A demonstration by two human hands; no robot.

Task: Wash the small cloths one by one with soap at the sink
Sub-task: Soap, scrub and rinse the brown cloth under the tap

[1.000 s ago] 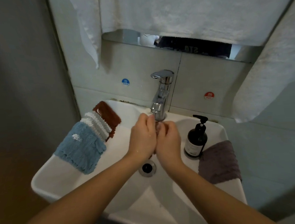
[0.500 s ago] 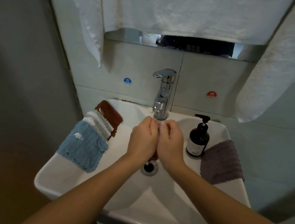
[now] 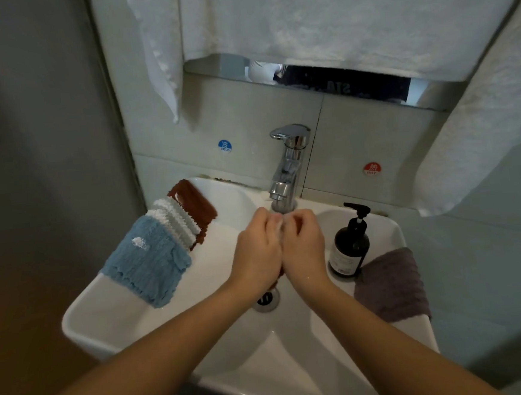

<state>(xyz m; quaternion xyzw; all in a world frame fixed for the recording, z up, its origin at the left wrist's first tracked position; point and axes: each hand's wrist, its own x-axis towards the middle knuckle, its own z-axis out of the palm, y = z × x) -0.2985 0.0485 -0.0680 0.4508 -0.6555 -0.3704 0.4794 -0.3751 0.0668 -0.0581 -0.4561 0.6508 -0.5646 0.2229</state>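
Both hands meet over the middle of the white ceramic sink (image 3: 113,321), just below the chrome faucet (image 3: 285,176) spout and above the drain (image 3: 265,299). The left hand (image 3: 257,253) and the right hand (image 3: 303,247) press knuckle to knuckle, fingers curled inward around a small cloth (image 3: 279,227) bunched between them; only a pale sliver shows at the fingertips and a dark reddish bit under the wrists, so its colour and shape are hard to make out. Open basin lies to the near side, its front rim cut off by the forearms. On the left rim a fuzzy blue cloth (image 3: 146,262) overlaps a ribbed white cloth (image 3: 176,219) and a brown cloth (image 3: 194,202), the stack hanging over the edge. On the right rim a dark pump soap bottle (image 3: 348,246) stands just beside a plush grey-purple cloth (image 3: 390,283). White terry towels (image 3: 332,20) hang above, covering most of a mirror.
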